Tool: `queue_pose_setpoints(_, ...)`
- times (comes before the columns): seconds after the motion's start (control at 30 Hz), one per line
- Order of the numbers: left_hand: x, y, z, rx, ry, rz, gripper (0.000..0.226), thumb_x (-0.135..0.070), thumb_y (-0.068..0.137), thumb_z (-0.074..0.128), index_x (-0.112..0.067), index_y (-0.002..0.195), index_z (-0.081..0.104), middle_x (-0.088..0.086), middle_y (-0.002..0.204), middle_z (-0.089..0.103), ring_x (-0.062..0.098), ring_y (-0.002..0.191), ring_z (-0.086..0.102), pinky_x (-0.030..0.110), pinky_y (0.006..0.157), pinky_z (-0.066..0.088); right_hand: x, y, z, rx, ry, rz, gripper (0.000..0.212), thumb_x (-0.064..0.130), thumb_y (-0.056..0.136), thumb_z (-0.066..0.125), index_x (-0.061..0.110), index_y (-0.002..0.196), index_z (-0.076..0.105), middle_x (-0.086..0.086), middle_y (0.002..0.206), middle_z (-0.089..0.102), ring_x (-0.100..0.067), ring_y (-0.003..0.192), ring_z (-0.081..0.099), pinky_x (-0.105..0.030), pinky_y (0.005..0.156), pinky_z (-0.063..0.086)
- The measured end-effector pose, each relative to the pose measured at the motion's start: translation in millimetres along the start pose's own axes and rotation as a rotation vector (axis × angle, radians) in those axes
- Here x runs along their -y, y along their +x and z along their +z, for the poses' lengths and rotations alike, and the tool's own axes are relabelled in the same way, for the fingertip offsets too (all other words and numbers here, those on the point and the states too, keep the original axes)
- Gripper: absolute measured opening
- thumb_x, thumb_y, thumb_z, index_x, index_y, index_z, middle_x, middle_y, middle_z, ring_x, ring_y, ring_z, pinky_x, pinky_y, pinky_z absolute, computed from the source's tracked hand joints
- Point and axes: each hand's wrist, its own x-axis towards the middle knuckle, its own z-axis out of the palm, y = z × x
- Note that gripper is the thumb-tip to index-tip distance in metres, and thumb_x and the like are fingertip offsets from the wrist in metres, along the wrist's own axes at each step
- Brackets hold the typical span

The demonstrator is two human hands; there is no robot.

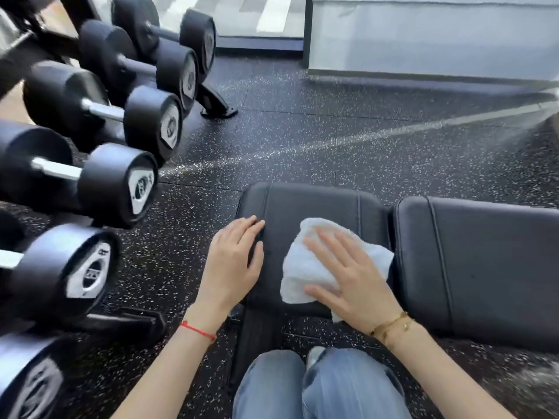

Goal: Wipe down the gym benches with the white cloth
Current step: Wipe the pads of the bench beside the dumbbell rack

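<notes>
The right hand (pixel 351 276) presses the white cloth (pixel 320 261) flat on the black bench (pixel 317 204), grip open, while the left hand (pixel 233 261) rests open-fingered on the bench's left edge.

The dumbbells (pixel 90 182) on the rack at the left carry pale end-cap plates with dark markings, but these are too blurred to read. No other text shows.

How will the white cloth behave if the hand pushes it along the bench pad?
The white cloth looks soft and rumpled, so it will probably bunch rather than slide stiffly. Under the flat right hand, it should glide easily, since the seat pad looks smooth.
</notes>
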Motion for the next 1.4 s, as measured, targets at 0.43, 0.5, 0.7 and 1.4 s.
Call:
queue_pose_setpoints(0.43,18.5,-5.3,29.6,-0.122,-0.097,0.013,0.049,-0.027,0.097,0.039,-0.008,0.14,0.051,0.008,0.147,0.048,0.024,0.14,0.035,0.043,0.117,0.032,0.3,-4.0,21.6,0.011,-0.268,0.079,0.063,0.058,0.097,0.011,0.037,0.155,0.001,0.001,0.165,-0.002,-0.028,0.151,-0.001,-0.047,0.123,0.0)
queue_pose_setpoints(0.5,17.9,-5.7,29.9,-0.126,-0.12,0.003,0.049,-0.028,0.097,0.039,-0.008,0.14,0.051,0.007,0.148,0.047,0.023,0.141,0.034,0.042,0.118,0.031,-18.5,-1.4,11.0,0.006,-0.287,0.174,0.067,0.06,0.094,0.01,0.034,0.156,0.006,-0.002,0.165,0.001,-0.029,0.151,0.001,-0.044,0.122,-0.002)
queue_pose_setpoints(0.7,16.6,-6.2,30.8,-0.134,-0.176,-0.024,0.05,-0.029,0.095,0.039,-0.01,0.14,0.052,0.004,0.148,0.047,0.02,0.141,0.031,0.036,0.118,0.026,-25.4,75.7,10.1,0.062,-0.273,0.385,0.074,0.075,0.088,0.016,0.042,0.153,0.0,-0.002,0.165,-0.004,-0.035,0.15,-0.006,-0.05,0.12,-0.007)
queue_pose_setpoints(1.4,13.4,-36.3,33.2,-0.126,-0.071,0.091,0.071,-0.053,0.092,0.045,-0.009,0.146,0.042,0.004,0.153,0.041,0.022,0.146,0.026,0.042,0.12,0.024,2.3,12.6,21.6,0.046,-0.262,0.006,0.068,0.067,0.091,0.014,0.042,0.154,0.004,0.004,0.165,0.002,-0.032,0.151,0.002,-0.051,0.122,0.005)
